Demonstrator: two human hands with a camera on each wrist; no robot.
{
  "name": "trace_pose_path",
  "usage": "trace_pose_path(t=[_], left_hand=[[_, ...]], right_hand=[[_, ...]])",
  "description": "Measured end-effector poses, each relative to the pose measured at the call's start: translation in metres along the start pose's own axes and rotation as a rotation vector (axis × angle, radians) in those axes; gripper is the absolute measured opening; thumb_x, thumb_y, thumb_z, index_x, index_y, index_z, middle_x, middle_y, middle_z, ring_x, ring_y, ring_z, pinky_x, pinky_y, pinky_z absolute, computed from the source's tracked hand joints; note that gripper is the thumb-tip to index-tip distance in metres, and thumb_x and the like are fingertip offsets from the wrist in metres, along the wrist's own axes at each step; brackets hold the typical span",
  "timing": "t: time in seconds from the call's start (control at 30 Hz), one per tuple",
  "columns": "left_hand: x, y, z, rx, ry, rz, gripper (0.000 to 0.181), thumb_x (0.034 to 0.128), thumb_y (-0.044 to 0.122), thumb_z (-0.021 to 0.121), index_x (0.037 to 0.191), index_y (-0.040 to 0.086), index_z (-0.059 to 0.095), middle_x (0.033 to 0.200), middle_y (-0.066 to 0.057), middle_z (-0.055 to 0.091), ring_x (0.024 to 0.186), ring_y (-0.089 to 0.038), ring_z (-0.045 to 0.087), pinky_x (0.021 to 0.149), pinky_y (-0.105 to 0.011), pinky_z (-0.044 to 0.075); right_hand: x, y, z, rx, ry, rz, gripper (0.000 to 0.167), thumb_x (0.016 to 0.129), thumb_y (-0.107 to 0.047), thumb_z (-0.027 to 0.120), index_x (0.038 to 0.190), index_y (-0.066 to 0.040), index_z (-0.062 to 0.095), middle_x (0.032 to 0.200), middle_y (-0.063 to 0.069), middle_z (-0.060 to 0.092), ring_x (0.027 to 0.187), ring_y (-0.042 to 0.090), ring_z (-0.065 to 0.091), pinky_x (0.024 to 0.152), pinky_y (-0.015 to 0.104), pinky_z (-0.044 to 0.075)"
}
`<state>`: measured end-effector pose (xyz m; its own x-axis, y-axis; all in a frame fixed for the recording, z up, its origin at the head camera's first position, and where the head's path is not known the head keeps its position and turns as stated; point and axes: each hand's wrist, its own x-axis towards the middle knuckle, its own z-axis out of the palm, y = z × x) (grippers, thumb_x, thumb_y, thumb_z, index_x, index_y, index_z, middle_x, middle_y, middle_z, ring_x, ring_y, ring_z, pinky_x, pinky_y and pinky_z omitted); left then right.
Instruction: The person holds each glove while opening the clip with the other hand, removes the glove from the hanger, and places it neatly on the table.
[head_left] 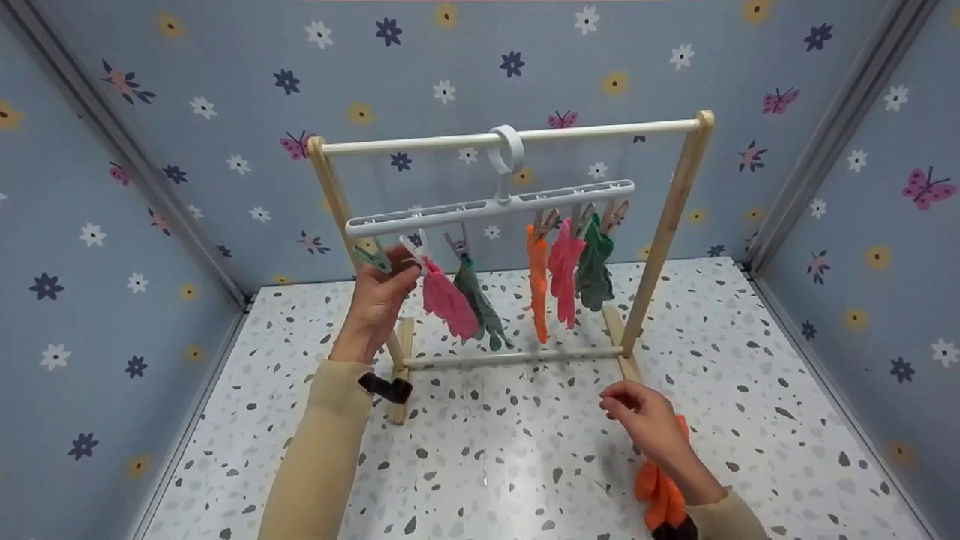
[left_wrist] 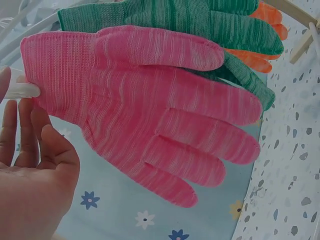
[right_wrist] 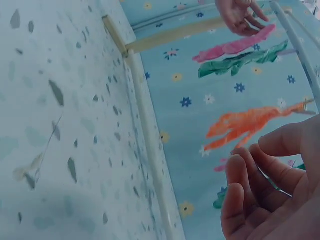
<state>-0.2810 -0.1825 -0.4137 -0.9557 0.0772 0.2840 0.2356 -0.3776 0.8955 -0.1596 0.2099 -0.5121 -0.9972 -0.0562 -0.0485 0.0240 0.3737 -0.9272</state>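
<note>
At the near right of the speckled tabletop (head_left: 487, 465), closer to its right edge than its left, orange fabric (head_left: 660, 491) lies partly hidden by the right arm (head_left: 694, 472). Just above, the right hand (head_left: 641, 412) is held in the air, its grip loosely curled. Farther in, the left hand (head_left: 381, 291) is raised to the cuff of a hanging pink glove (head_left: 448, 304), at its white clothespin (head_left: 411, 247); I can't tell whether that grip pinches or only touches. A green glove (head_left: 480, 304) hangs just beside. Over to the right, an orange glove (head_left: 538, 285), a second pink glove (head_left: 564, 274) and a second green glove (head_left: 595, 274) dangle in a row. All five share a white hanger (head_left: 431, 220), looped over a wooden rack (head_left: 667, 232) standing toward the back edge. Behind rises a blue flowered wall (head_left: 255, 45).
</note>
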Motion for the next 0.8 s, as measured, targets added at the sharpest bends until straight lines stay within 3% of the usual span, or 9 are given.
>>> trace_pose_path(t=[0.2,0.47,0.57,0.7,0.8], left_hand=[[0.001,0.001,0.004,-0.009,0.025,0.002,0.029,0.0892,0.001,0.073,0.116,0.008,0.065,0.105,-0.008,0.064,0.101,-0.024,0.058,0.1,-0.043,0.039],[0.003,0.001,0.008,-0.016,0.002,0.12,0.018,0.0882,-0.007,0.071,0.098,0.008,0.07,0.091,-0.007,0.064,0.09,-0.02,0.059,0.09,-0.037,0.045],[0.004,0.001,0.009,-0.013,-0.006,0.143,0.02,0.0882,-0.006,0.071,0.102,0.008,0.069,0.101,-0.007,0.066,0.102,-0.022,0.058,0.096,-0.039,0.042],[0.002,-0.001,0.011,-0.029,-0.025,0.143,0.041,0.0879,-0.005,0.072,0.122,0.014,0.059,0.118,-0.01,0.066,0.123,-0.028,0.051,0.107,-0.045,0.034],[0.001,-0.003,0.012,-0.071,-0.067,0.156,0.042,0.0885,-0.006,0.071,0.123,0.013,0.058,0.121,-0.014,0.067,0.126,-0.031,0.052,0.109,-0.046,0.033]], right_hand=[[0.002,-0.017,0.008,0.007,-0.04,-0.047,0.013,0.097,-0.011,0.066,0.109,-0.006,0.068,0.098,0.009,0.067,0.09,0.026,0.063,0.075,0.032,0.052],[0.005,-0.046,0.018,0.063,-0.02,-0.154,0.009,0.096,-0.008,0.066,0.104,-0.005,0.07,0.096,0.008,0.068,0.086,0.025,0.063,0.075,0.029,0.053],[0.009,-0.057,0.023,0.083,-0.025,-0.204,0.008,0.096,-0.007,0.065,0.103,-0.005,0.07,0.095,0.009,0.068,0.084,0.023,0.062,0.073,0.028,0.052],[0.013,-0.071,0.031,0.086,-0.027,-0.271,0.008,0.095,-0.008,0.067,0.101,-0.006,0.071,0.091,0.006,0.068,0.08,0.023,0.061,0.068,0.027,0.052],[0.015,-0.08,0.036,0.072,-0.025,-0.295,0.008,0.095,-0.01,0.067,0.101,-0.008,0.071,0.09,0.003,0.068,0.08,0.024,0.061,0.068,0.027,0.052]])
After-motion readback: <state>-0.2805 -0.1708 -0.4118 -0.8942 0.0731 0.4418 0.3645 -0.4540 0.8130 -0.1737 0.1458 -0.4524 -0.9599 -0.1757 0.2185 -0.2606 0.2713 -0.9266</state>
